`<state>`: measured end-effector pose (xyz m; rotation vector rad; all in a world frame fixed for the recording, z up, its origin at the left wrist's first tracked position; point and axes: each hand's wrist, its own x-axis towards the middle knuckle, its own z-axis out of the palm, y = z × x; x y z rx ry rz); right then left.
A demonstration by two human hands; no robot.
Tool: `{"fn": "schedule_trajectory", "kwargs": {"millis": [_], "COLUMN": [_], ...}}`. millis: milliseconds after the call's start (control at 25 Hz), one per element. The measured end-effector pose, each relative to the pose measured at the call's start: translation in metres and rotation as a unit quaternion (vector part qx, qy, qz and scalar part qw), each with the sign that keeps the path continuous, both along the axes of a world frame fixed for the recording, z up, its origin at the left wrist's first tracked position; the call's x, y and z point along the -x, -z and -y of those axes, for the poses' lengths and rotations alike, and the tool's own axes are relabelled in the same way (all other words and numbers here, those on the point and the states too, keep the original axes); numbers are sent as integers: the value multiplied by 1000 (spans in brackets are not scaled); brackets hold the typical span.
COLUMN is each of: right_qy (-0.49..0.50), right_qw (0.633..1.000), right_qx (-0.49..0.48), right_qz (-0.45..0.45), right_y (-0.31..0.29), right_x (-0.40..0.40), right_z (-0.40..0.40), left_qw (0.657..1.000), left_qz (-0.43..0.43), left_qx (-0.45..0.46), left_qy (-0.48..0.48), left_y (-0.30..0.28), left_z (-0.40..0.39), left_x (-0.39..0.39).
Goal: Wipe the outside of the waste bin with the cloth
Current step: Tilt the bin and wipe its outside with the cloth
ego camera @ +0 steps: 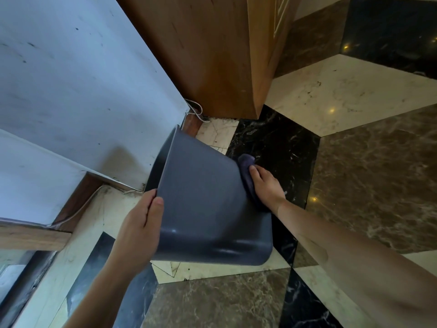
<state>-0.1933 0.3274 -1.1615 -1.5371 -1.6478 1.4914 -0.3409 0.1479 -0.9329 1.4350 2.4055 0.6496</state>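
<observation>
Bin (208,209): a dark grey plastic tub with smooth, slightly glossy walls and rounded corners, held tilted above the floor (354,174), its open mouth turned away toward the wall (71,79) and its base end nearest the camera. The floor is polished marble in cream, brown and black geometric slabs. The white wall at left is scuffed and marked, with a wooden skirting along its foot and a thin white cable (197,111) running there. A wooden cabinet (212,55) stands just beyond the bin. The left hand (139,235) is clamped on the bin's left edge, thumb on the outer wall, fingers wrapped behind. The right hand (266,185) presses flat on a cloth (246,166), a small, soft purple wad, against the bin's right side.
</observation>
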Motion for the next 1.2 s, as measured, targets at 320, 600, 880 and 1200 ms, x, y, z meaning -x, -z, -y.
{"fn": "schedule_trajectory", "kwargs": {"millis": [320, 600, 880, 1200], "right_qy": [100, 105, 99, 84], "right_qw": [987, 975, 978, 982], "right_qx": [98, 152, 141, 132], "right_qz": [72, 120, 115, 105], "right_y": [2, 6, 5, 9], "right_x": [-2, -23, -28, -39], "right_z": [13, 18, 19, 28], "left_qw": [992, 968, 983, 974], "left_qz": [22, -159, -69, -116], "left_qx": [61, 176, 118, 104], "left_qy": [-109, -82, -125, -167], "left_y": [10, 0, 6, 15], "left_z": [1, -42, -125, -175], "left_x": [23, 34, 33, 15]}}
